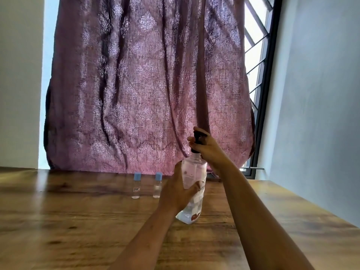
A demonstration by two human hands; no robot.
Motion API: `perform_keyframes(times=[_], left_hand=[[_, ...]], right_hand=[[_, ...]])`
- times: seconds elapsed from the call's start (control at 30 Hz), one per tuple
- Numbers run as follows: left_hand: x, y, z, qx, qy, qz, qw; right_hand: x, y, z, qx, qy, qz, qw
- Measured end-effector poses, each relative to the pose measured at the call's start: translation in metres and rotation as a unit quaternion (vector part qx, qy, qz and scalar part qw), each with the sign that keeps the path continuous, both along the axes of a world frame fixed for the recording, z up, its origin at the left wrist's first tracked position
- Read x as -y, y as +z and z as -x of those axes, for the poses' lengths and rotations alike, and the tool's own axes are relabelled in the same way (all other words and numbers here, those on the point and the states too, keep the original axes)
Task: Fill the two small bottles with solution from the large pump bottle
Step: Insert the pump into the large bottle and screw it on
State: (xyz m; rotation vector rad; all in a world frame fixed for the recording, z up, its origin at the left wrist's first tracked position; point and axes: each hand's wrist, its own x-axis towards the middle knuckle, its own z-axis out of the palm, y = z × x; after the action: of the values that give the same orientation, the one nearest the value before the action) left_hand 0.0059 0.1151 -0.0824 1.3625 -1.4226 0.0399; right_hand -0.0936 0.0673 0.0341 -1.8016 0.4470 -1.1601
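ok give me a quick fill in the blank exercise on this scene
Both small bottles wear ____ caps.
They stand on the table, to the ____ of the large pump bottle.
The left hand grips that bottle's body; the right hand grips its ____ pump head.
Missing: blue; left; black

the large pump bottle [192, 191] leaned on the worktop [78, 221]. left of it and slightly behind stood the near small bottle [157, 185], with the far small bottle [136, 186] further left. the left hand [175, 191] held its body and the right hand [206, 147] its top. behind it hung a curtain [146, 84].
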Motion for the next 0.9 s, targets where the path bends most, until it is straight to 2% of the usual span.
perform_keyframes(times=[0.13, 0.2, 0.3, 0.43, 0.57, 0.63, 0.7, 0.8, 0.9], left_hand=[[0.002, 0.000, 0.001, 0.005, 0.014, -0.012, 1.000], [0.000, 0.000, 0.002, 0.007, 0.009, -0.012, 1.000], [-0.001, 0.000, 0.008, 0.027, 0.009, -0.007, 1.000], [-0.002, 0.000, 0.009, 0.026, 0.021, 0.011, 0.999], [-0.002, 0.000, 0.006, 0.010, -0.024, 0.008, 1.000], [-0.003, 0.001, 0.007, 0.001, -0.053, 0.003, 0.999], [-0.003, 0.001, 0.007, -0.005, -0.079, -0.006, 0.997], [-0.003, 0.001, 0.010, -0.010, -0.088, -0.006, 0.996], [-0.003, 0.000, 0.011, -0.014, -0.070, -0.002, 0.997]], right_hand=[[0.011, -0.010, -0.001, -0.026, -0.128, 0.071, 0.989], [0.013, -0.009, -0.001, -0.070, -0.191, 0.107, 0.973], [0.014, -0.009, -0.007, -0.135, -0.232, 0.150, 0.952], [0.013, -0.014, -0.013, -0.104, -0.197, 0.122, 0.967], [0.010, -0.003, -0.001, -0.072, -0.036, 0.016, 0.997], [0.009, 0.003, 0.009, -0.068, 0.041, -0.039, 0.996], [0.008, 0.006, 0.017, -0.078, 0.076, -0.059, 0.992], [0.009, 0.003, 0.018, -0.076, 0.046, -0.051, 0.995], [0.013, -0.011, 0.005, -0.091, -0.122, 0.078, 0.985]])
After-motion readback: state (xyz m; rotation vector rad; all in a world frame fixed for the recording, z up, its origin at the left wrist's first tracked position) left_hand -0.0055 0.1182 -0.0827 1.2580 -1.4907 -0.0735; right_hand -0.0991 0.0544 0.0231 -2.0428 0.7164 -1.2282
